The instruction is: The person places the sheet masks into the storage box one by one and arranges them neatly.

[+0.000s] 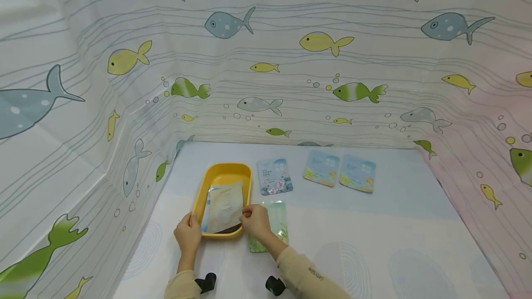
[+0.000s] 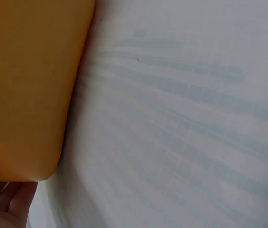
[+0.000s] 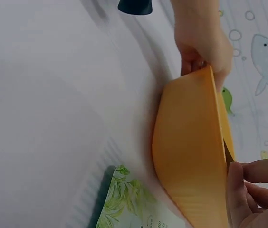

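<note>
A yellow tray [image 1: 226,176] stands on the table, with a beige face mask sachet [image 1: 226,209] lying on top of a blue sachet [image 1: 205,216] and a dark brown one [image 1: 230,230]. My left hand [image 1: 189,234] grips the tray's near left corner; in the left wrist view its fingers [image 2: 15,199] show under the tray's end. At the right rim, my right hand [image 1: 256,221] pinches the beige sachet's edge between thumb and finger. The right wrist view shows that hand [image 3: 260,190] close against the rim. Under the right forearm lies a green leaf-patterned sachet [image 1: 279,220], partly hidden.
Beyond the tray's right side lies a blue sachet with pink flowers [image 1: 275,176]. Farther right are two matching blue and yellow sachets [image 1: 321,168]. A fish-patterned curtain [image 1: 291,105] encloses the table at the back and sides.
</note>
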### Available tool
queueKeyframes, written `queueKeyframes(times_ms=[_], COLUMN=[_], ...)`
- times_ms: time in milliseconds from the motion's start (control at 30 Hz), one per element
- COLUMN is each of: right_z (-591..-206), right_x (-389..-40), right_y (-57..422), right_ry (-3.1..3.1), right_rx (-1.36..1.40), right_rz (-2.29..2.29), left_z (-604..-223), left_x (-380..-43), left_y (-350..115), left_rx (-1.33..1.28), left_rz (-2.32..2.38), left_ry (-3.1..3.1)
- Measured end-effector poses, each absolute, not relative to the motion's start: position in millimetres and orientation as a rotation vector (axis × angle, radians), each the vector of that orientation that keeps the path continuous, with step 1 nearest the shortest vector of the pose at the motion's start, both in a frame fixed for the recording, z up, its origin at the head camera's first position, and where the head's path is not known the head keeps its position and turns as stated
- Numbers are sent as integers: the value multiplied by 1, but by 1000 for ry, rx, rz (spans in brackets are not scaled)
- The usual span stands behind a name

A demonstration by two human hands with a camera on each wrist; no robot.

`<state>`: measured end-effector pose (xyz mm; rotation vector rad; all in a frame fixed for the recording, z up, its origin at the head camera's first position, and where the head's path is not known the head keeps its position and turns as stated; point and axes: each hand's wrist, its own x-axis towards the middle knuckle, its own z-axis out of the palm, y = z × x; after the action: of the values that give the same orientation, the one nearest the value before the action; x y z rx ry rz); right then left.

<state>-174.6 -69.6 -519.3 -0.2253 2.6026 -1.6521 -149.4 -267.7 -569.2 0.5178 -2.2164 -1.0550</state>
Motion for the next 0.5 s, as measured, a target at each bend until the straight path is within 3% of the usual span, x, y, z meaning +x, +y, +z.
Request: queueKeyframes(times_ms=[500], right_z=[-530], right_x=[-165], right_y=[-78], right_ry=[3123], right_rx=[-623], right_rz=[-1207], left_z=[-570], left_x=[-150], left_y=[-267], left_rx=[510], left_rz=[-1033], left_ry=[-2197])
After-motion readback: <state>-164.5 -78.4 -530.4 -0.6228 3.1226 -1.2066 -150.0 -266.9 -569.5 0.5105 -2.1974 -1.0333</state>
